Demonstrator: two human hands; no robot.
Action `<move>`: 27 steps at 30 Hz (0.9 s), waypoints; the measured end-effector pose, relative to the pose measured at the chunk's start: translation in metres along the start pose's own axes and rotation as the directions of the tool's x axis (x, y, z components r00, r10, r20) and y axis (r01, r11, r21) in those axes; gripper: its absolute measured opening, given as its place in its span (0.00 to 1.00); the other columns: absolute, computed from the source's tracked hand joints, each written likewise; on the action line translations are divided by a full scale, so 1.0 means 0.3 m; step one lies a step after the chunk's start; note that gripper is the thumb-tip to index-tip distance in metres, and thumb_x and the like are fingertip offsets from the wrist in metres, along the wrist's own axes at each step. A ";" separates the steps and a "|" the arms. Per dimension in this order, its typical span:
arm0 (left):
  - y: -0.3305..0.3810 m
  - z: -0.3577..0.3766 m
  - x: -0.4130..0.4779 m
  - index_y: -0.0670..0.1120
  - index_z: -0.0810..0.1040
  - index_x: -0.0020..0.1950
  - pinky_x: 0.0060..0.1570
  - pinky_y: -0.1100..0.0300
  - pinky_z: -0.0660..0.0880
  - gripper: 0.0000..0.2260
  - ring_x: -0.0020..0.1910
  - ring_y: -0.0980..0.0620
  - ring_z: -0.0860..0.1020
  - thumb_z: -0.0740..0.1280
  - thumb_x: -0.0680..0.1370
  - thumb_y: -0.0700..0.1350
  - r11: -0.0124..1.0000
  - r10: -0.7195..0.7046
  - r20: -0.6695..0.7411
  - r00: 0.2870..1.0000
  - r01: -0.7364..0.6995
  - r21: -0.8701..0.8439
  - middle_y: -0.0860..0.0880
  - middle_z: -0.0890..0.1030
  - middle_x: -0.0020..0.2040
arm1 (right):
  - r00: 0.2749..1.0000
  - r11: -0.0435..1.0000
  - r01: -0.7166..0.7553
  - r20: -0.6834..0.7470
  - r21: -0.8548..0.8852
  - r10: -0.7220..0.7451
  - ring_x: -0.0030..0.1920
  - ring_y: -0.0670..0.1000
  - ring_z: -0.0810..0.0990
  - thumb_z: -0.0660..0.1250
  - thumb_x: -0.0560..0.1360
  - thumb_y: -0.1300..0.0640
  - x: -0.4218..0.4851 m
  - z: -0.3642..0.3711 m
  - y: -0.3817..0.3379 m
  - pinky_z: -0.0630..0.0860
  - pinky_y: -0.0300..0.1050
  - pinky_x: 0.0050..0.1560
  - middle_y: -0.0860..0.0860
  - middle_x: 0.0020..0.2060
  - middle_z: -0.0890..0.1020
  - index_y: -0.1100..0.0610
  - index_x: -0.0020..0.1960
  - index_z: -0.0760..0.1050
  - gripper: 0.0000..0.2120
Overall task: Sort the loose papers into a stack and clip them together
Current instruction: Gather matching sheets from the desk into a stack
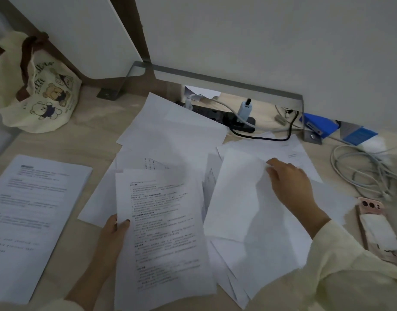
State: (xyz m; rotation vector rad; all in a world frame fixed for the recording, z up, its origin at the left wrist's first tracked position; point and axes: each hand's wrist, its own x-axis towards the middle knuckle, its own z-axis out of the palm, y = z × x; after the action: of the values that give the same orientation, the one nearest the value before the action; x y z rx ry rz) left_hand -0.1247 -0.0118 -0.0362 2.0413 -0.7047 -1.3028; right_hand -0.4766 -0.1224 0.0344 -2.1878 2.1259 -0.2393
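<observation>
Loose white papers (177, 129) lie scattered and overlapping across the middle of the wooden desk (96, 135). My left hand (115, 230) grips the left edge of a printed sheet (166, 232), thumb on top, holding it over the pile. My right hand (289, 182) reaches forward and pinches the top corner of a blank sheet (235, 198) on the right side of the pile. A separate stack of printed pages (34, 209) rests at the left. No clip is visible.
A cream tote bag (34, 90) with bear prints sits at the back left. A black power strip (220, 115) with plugs, blue boxes (321, 126) and coiled grey cables (368, 171) lie at the back right. A pink phone (377, 227) lies at the right edge.
</observation>
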 end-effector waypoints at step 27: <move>0.015 0.001 -0.150 0.44 0.74 0.61 0.44 0.51 0.76 0.11 0.48 0.44 0.80 0.60 0.79 0.41 0.972 0.102 0.078 0.992 -0.082 -0.222 0.44 0.81 0.53 | 0.885 0.903 -0.156 -0.349 0.401 0.308 0.36 0.54 0.71 0.57 0.78 0.53 -0.145 -0.310 -0.204 0.63 0.45 0.37 0.50 0.36 0.74 0.58 0.44 0.71 0.10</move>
State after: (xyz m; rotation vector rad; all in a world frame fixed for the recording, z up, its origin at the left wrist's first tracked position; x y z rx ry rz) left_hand -0.1423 0.0170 -0.0061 1.7643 -0.6561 -1.3611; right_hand -0.4330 -0.0723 0.1337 -1.7587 2.2808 -1.0595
